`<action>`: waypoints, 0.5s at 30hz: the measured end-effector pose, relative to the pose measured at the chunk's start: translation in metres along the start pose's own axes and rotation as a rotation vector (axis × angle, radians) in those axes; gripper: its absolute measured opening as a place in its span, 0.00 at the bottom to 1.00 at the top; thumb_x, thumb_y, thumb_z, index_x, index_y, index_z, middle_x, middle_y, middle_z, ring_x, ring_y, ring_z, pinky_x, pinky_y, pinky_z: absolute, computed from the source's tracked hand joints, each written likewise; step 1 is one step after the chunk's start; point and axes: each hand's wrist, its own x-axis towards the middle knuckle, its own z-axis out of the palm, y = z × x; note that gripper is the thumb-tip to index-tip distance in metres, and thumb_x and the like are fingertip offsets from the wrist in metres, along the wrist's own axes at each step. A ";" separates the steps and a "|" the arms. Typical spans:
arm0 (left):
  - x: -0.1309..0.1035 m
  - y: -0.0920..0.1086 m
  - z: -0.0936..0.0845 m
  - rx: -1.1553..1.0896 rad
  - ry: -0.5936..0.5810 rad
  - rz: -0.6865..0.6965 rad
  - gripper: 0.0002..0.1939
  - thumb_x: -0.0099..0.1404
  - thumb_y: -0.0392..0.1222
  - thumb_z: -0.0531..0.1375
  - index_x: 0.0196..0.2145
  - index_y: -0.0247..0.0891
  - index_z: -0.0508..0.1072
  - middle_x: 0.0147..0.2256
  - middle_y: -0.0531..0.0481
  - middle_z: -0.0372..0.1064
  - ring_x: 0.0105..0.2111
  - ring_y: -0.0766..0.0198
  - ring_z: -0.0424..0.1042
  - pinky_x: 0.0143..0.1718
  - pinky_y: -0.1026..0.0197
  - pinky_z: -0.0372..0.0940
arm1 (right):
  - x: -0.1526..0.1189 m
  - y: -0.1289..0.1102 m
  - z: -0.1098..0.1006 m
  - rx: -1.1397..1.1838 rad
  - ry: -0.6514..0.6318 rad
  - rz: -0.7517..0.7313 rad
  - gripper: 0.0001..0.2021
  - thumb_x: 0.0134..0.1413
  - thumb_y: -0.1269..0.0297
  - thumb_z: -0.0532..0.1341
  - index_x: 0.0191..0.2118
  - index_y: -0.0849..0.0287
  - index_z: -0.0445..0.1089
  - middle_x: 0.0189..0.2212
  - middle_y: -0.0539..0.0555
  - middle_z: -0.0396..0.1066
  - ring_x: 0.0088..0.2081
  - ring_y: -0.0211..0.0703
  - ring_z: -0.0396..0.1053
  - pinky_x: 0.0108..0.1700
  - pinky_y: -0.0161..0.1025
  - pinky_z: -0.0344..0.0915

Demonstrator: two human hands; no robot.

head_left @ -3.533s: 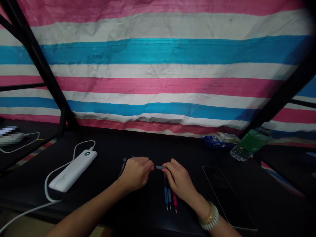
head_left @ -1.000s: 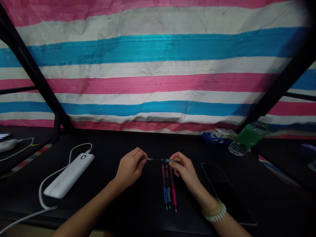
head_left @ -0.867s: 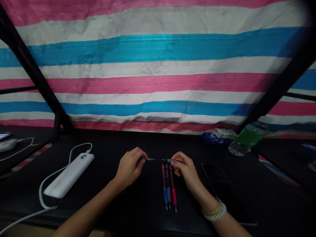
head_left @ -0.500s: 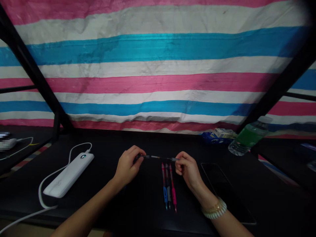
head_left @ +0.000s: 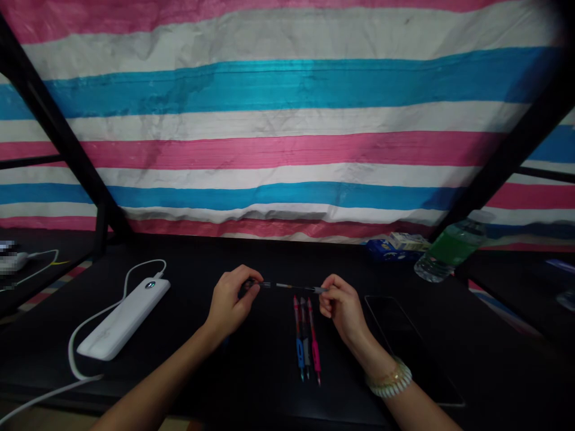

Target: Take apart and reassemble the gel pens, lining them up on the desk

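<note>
My left hand [head_left: 234,300] pinches a dark, partly clear pen barrel [head_left: 266,285]; only its end shows past the fingertips. Between thumb and fingers of my right hand [head_left: 340,304] is the grey end of a thin pen refill [head_left: 291,287], which points left towards the barrel. A small gap separates refill and barrel, roughly in line above the desk. Just below lie three pens side by side: a blue one [head_left: 299,352], a grey one [head_left: 306,349] and a pink one [head_left: 315,353]. A pale beaded bracelet circles my right wrist.
On the black desk [head_left: 202,383], a white power bank [head_left: 123,320] with a cable lies left. A dark phone or tablet [head_left: 411,347] lies right. Behind it are a bottle with a green label [head_left: 453,250] and small boxes [head_left: 395,246]. Striped sheeting [head_left: 287,143] hangs behind.
The refill and the barrel have come apart slightly, so a gap now shows between their ends. Both hands have hardly moved, and the three pens lie as before.
</note>
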 end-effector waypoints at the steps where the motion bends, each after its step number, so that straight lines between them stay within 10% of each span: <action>1: 0.000 0.000 0.000 0.001 -0.003 0.000 0.06 0.63 0.37 0.55 0.35 0.41 0.73 0.34 0.52 0.72 0.33 0.61 0.69 0.39 0.57 0.59 | 0.000 0.000 0.000 -0.001 -0.001 -0.003 0.06 0.32 0.72 0.59 0.23 0.57 0.62 0.11 0.42 0.55 0.15 0.31 0.49 0.16 0.29 0.45; 15: -0.002 0.003 0.003 -0.035 -0.045 0.029 0.05 0.64 0.36 0.56 0.34 0.40 0.73 0.32 0.52 0.72 0.33 0.61 0.70 0.40 0.56 0.60 | -0.003 0.001 0.003 -0.086 -0.030 -0.072 0.05 0.33 0.72 0.58 0.23 0.57 0.62 0.13 0.41 0.52 0.15 0.31 0.48 0.16 0.29 0.46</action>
